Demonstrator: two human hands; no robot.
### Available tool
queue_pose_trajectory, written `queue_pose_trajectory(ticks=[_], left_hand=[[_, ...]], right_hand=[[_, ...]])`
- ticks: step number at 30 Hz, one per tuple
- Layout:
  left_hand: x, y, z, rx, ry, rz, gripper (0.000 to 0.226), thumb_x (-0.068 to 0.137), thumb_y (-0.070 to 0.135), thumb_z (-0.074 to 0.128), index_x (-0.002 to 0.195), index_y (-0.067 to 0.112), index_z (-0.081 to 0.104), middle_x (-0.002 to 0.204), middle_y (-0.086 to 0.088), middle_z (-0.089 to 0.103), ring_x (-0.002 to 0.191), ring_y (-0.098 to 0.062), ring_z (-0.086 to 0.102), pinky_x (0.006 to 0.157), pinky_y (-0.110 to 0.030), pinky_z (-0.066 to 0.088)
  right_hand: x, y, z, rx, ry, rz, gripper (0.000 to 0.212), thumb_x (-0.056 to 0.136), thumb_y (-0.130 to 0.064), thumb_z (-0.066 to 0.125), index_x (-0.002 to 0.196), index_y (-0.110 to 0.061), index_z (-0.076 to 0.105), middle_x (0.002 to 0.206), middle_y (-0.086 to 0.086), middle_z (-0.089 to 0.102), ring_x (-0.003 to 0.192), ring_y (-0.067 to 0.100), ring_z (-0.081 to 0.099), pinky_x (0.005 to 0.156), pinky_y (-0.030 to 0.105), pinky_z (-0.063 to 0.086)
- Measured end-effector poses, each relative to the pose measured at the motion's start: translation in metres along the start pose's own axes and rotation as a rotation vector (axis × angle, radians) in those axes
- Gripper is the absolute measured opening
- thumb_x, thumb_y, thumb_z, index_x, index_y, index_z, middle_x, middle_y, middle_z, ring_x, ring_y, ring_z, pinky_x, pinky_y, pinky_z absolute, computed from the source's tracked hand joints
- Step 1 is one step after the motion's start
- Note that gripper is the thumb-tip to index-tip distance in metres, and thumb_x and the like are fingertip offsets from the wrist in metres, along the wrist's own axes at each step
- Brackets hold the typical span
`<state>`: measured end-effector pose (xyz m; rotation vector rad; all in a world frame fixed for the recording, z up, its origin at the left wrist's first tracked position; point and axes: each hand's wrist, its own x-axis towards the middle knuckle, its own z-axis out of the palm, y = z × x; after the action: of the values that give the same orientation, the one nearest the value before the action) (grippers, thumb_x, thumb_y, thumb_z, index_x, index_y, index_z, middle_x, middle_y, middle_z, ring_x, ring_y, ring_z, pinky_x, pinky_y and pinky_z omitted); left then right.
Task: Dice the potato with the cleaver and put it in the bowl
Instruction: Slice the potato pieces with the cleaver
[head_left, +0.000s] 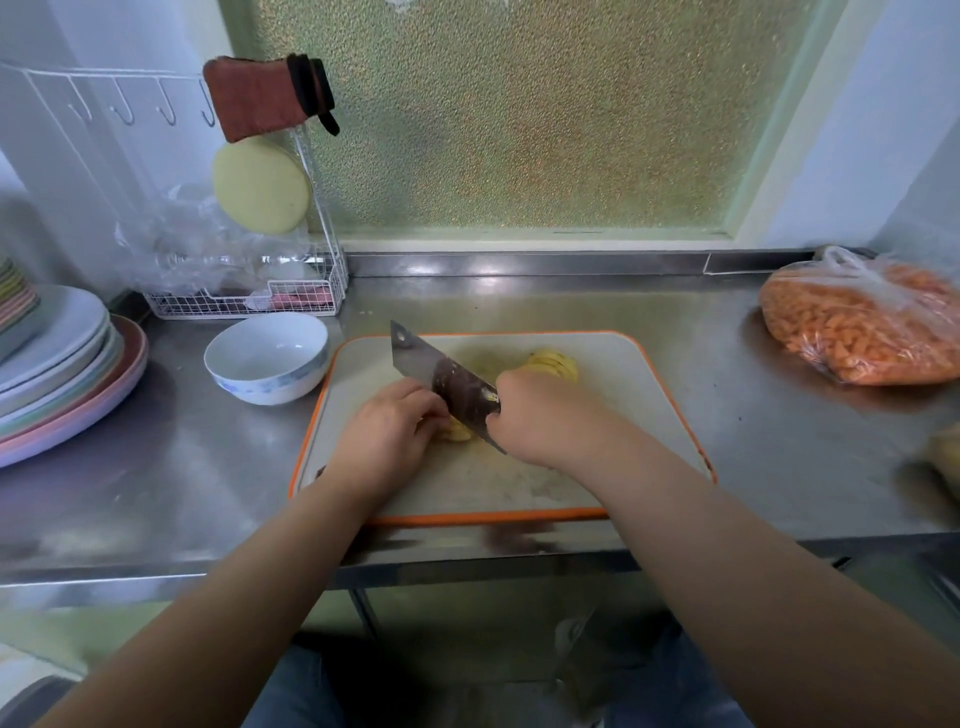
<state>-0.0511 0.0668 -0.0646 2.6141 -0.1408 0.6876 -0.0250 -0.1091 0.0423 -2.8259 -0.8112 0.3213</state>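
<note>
Here right hand (540, 415) grips steel cleaver (441, 379); left hand (389, 431) curls on yellow potato (457, 431)

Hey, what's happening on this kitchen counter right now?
A person is cutting potato on an orange-rimmed cutting board. The right hand grips the cleaver, blade down on a potato piece that the left hand steadies with curled fingers. A stack of potato slices waits at the far side of the board. The white bowl left of the board has no potato in it yet.
</note>
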Motion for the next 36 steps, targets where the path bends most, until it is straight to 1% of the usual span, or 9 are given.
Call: queue_pose_trajectory(ticks=[6, 11, 16, 20, 23, 26, 29, 33, 36], left_hand=[[-0.001, 0.005, -0.003, 0.049, -0.001, 0.003, 0.008, 0.079, 0.021, 0.060, 0.079, 0.016, 0.067, 0.083, -0.001, 0.062, 0.079, -0.024, 0.058, 0.066, -0.030, 0.045], [-0.001, 0.005, -0.002, 0.053, -0.005, 0.004, 0.012, 0.078, 0.023, 0.058, 0.078, 0.017, 0.069, 0.082, 0.000, 0.063, 0.078, -0.024, 0.059, 0.065, -0.030, 0.046], [0.000, 0.003, 0.000, -0.019, -0.018, -0.036, 0.005, 0.076, 0.017, 0.064, 0.076, 0.018, 0.069, 0.082, 0.004, 0.063, 0.076, -0.019, 0.058, 0.066, -0.026, 0.041], [0.000, 0.002, 0.000, 0.018, -0.072, -0.013, 0.004, 0.076, 0.018, 0.065, 0.074, 0.018, 0.069, 0.080, 0.002, 0.064, 0.077, -0.022, 0.060, 0.066, -0.028, 0.047], [0.000, 0.002, 0.001, 0.024, -0.079, -0.016, 0.006, 0.077, 0.019, 0.063, 0.075, 0.019, 0.069, 0.081, 0.003, 0.064, 0.078, -0.021, 0.059, 0.067, -0.028, 0.047], [0.000, 0.002, 0.002, 0.024, -0.065, -0.026, 0.007, 0.078, 0.020, 0.062, 0.075, 0.020, 0.068, 0.082, 0.003, 0.064, 0.079, -0.021, 0.059, 0.068, -0.028, 0.045], [-0.001, 0.002, 0.001, -0.026, -0.039, -0.032, 0.013, 0.077, 0.027, 0.053, 0.076, 0.022, 0.065, 0.085, 0.007, 0.061, 0.080, -0.017, 0.058, 0.069, -0.027, 0.045], [0.000, 0.000, 0.004, -0.004, -0.021, -0.064, 0.019, 0.078, 0.032, 0.062, 0.094, 0.022, 0.063, 0.101, 0.003, 0.058, 0.092, -0.018, 0.055, 0.078, -0.029, 0.045], [0.005, 0.000, 0.006, 0.038, -0.035, -0.001, 0.033, 0.078, 0.041, 0.056, 0.105, 0.023, 0.062, 0.114, 0.004, 0.057, 0.103, -0.018, 0.050, 0.089, -0.032, 0.043]], right_hand=[[0.000, -0.002, 0.003, -0.056, -0.036, -0.006, 0.023, 0.095, -0.018, 0.046, 0.110, -0.005, 0.058, 0.104, 0.013, 0.063, 0.075, 0.026, 0.047, 0.047, 0.025, 0.029], [0.006, -0.006, 0.006, -0.111, -0.112, 0.016, 0.025, 0.097, -0.016, 0.045, 0.114, -0.004, 0.058, 0.106, 0.014, 0.063, 0.080, 0.029, 0.053, 0.060, 0.027, 0.037], [0.008, -0.013, -0.010, -0.212, -0.249, 0.019, 0.015, 0.095, -0.007, 0.047, 0.084, -0.002, 0.057, 0.055, 0.009, 0.048, 0.043, 0.019, 0.043, 0.030, 0.019, 0.031], [0.015, -0.011, -0.008, -0.245, -0.313, 0.030, 0.019, 0.089, -0.005, 0.052, 0.071, 0.001, 0.055, 0.029, 0.007, 0.047, 0.038, 0.020, 0.048, 0.036, 0.019, 0.038], [0.016, -0.005, 0.003, -0.156, -0.270, 0.048, 0.013, 0.093, -0.006, 0.050, 0.083, 0.001, 0.055, 0.049, 0.013, 0.055, 0.042, 0.023, 0.050, 0.044, 0.023, 0.042], [0.017, 0.005, 0.006, -0.058, -0.207, 0.044, 0.027, 0.094, -0.013, 0.049, 0.068, -0.008, 0.049, 0.061, 0.011, 0.056, 0.047, 0.022, 0.051, 0.046, 0.022, 0.042], [0.018, 0.016, -0.007, 0.009, -0.038, 0.027, 0.032, 0.096, -0.023, 0.047, 0.066, -0.011, 0.046, 0.055, 0.005, 0.048, 0.043, 0.019, 0.048, 0.041, 0.020, 0.035], [0.019, 0.033, -0.026, 0.036, 0.111, 0.061, 0.018, 0.096, -0.027, 0.045, 0.089, -0.014, 0.056, 0.054, 0.001, 0.048, 0.036, 0.015, 0.046, 0.032, 0.020, 0.035], [0.022, 0.046, -0.024, 0.033, 0.130, 0.089, 0.019, 0.095, -0.027, 0.044, 0.091, -0.014, 0.057, 0.060, 0.003, 0.055, 0.038, 0.019, 0.051, 0.049, 0.023, 0.047]])
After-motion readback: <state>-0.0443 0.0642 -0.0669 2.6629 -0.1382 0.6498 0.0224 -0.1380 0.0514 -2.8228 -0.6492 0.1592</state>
